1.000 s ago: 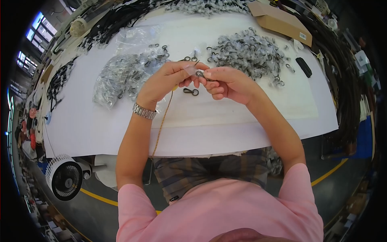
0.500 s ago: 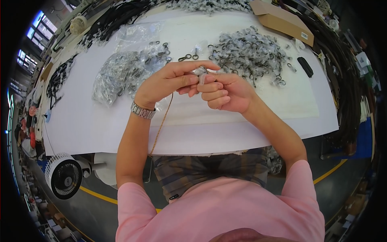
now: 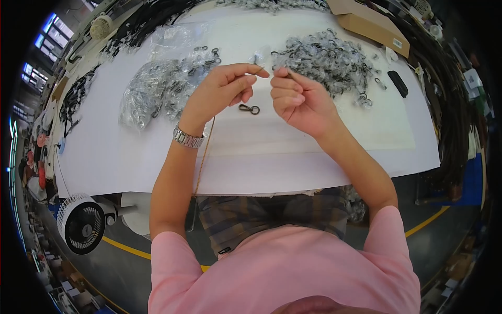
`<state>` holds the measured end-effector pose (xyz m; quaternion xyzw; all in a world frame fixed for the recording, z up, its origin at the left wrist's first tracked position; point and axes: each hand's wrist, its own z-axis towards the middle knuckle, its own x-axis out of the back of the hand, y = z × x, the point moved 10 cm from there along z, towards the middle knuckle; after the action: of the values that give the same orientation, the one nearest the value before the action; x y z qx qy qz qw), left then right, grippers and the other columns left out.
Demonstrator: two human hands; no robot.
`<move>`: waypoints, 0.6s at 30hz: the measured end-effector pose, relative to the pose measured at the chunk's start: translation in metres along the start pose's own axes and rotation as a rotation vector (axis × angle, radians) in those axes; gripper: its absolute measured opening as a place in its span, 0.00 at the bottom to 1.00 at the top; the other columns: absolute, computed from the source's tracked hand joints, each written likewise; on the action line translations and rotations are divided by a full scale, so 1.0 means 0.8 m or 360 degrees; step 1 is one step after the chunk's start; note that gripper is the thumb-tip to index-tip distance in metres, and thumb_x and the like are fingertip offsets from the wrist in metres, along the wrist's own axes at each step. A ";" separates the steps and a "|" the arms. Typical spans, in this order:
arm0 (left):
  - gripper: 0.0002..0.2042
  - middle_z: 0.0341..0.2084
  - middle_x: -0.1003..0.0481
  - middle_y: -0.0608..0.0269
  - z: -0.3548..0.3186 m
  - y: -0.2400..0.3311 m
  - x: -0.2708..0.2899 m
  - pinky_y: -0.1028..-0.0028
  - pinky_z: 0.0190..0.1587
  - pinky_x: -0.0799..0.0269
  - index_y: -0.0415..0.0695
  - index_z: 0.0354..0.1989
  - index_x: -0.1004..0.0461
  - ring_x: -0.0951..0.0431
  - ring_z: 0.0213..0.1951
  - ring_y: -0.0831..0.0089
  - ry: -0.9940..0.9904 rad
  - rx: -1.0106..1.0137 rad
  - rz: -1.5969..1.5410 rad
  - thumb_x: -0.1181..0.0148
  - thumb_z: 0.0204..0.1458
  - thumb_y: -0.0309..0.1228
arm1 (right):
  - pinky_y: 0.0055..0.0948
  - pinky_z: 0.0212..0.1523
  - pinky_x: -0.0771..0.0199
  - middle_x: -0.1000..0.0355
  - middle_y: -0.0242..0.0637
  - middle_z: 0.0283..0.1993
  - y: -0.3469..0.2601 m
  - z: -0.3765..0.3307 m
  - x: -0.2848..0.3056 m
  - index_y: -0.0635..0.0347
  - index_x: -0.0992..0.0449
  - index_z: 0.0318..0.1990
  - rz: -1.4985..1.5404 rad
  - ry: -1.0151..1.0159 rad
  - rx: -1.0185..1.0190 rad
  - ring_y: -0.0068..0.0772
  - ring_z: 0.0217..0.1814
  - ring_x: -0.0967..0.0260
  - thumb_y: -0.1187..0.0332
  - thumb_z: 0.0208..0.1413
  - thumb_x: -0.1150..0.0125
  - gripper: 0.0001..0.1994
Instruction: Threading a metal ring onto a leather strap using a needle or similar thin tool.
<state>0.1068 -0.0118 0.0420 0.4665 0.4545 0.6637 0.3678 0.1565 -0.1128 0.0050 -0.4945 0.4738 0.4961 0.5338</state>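
My left hand [image 3: 224, 90], with a metal watch [image 3: 187, 137] at its wrist, has curled fingers with a thin brown cord [image 3: 205, 157] running from under the palm down to the table's front edge. A short thin strand shows by its index fingertip. Close by on the right, my right hand [image 3: 303, 102] is closed in a pinch; a thin dark piece shows at its fingers, too small to name. The two hands are slightly apart. Between and below them, a dark snap hook with a ring [image 3: 249, 109] lies on the white table [image 3: 251, 172].
A clear plastic bag of wrapped hooks [image 3: 149, 94] lies at left, a heap of wrapped hooks [image 3: 324, 63] at right. Behind are black straps [image 3: 149, 26] and a cardboard box [image 3: 368, 26]. A black oblong item [image 3: 398, 83] lies at right. A fan [image 3: 83, 225] stands front left.
My hands, together on a small plastic-wrapped piece before, have drawn apart and moved slightly away from me. That piece no longer shows in them. A bare snap hook now shows below them.
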 end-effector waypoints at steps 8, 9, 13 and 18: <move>0.13 0.25 0.27 0.72 -0.021 -0.033 0.132 0.86 0.20 0.49 0.35 0.49 0.20 0.37 0.20 0.89 0.0971 -0.0106 -0.0503 0.46 0.68 0.31 | 0.22 0.35 0.32 0.32 0.26 0.31 -0.076 0.011 0.007 0.65 0.25 0.57 -0.1742 0.0421 0.0516 0.20 0.29 0.37 0.54 0.67 0.38 0.23; 0.13 0.25 0.27 0.72 -0.027 -0.034 0.141 0.86 0.20 0.49 0.35 0.49 0.20 0.37 0.20 0.89 0.1037 -0.0119 -0.0502 0.46 0.68 0.31 | 0.23 0.34 0.31 0.30 0.26 0.31 -0.069 0.025 0.007 0.62 0.22 0.55 -0.2564 0.0598 0.0536 0.20 0.30 0.36 0.52 0.66 0.38 0.22; 0.12 0.24 0.27 0.72 -0.027 -0.039 0.145 0.86 0.20 0.49 0.36 0.48 0.20 0.37 0.20 0.89 0.1064 -0.0094 -0.0496 0.45 0.67 0.31 | 0.31 0.35 0.26 0.25 0.31 0.32 -0.014 0.094 -0.011 0.58 0.18 0.43 -0.3733 0.0439 0.0936 0.31 0.33 0.26 0.54 0.61 0.34 0.16; 0.11 0.23 0.26 0.73 -0.017 -0.057 0.143 0.86 0.21 0.47 0.37 0.44 0.18 0.37 0.20 0.90 0.1048 -0.0033 -0.0430 0.43 0.66 0.32 | 0.40 0.37 0.24 0.23 0.39 0.32 0.030 0.158 0.019 0.60 0.19 0.38 -0.4462 0.0183 0.0724 0.43 0.34 0.24 0.59 0.58 0.34 0.13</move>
<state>0.0632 0.1030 0.0295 0.1593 0.5995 0.7285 0.2908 0.1354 0.0150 -0.0035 -0.4711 -0.3119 -0.5415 0.6226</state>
